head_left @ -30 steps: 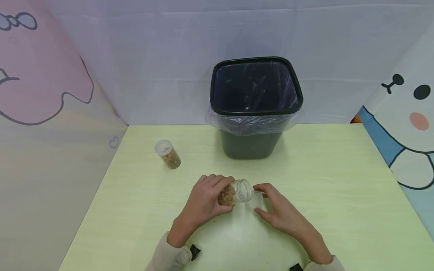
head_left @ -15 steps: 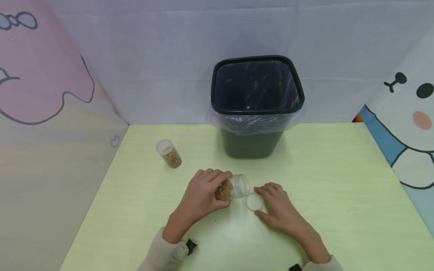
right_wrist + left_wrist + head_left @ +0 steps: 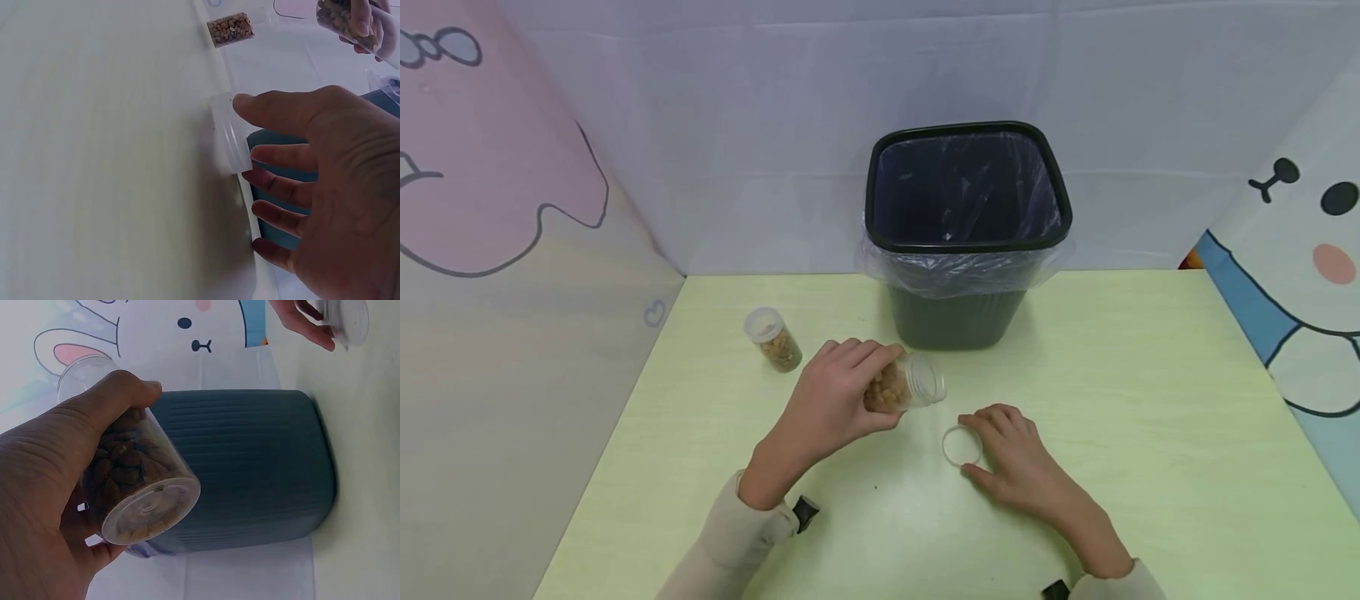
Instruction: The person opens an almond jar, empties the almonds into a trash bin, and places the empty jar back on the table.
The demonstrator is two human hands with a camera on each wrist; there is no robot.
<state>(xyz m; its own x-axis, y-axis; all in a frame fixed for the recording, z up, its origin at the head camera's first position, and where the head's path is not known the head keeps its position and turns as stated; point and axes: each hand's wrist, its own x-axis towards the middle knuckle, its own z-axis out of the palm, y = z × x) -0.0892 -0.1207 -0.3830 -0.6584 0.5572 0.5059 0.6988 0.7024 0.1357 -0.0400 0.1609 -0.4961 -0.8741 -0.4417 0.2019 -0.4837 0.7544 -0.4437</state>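
My left hand [image 3: 831, 400] grips a clear jar of almonds [image 3: 128, 462] around its side. The jar is raised and tilted, its uncovered threaded mouth [image 3: 931, 379] facing right, with the almonds lying toward its base. In front of it, my right hand [image 3: 1018, 458] holds a round translucent lid [image 3: 962, 447] at the tabletop. Thumb and fingertips lie at opposite sides of the lid's rim, seen edge-on in the right wrist view, where the hand [image 3: 337, 175] spans the lid [image 3: 229, 132].
A second clear jar [image 3: 773, 340] with brown contents and its cap on stands at the back left of the pale table [image 3: 1150, 400]. A dark bin [image 3: 955, 317] with a clear plastic liner stands at the back middle, before a white cloth wall [image 3: 760, 125].
My left hand has carried the jar up and away to the left, apart from the lid. The lid has gone from tilted to flat, with my right hand staying beside it.
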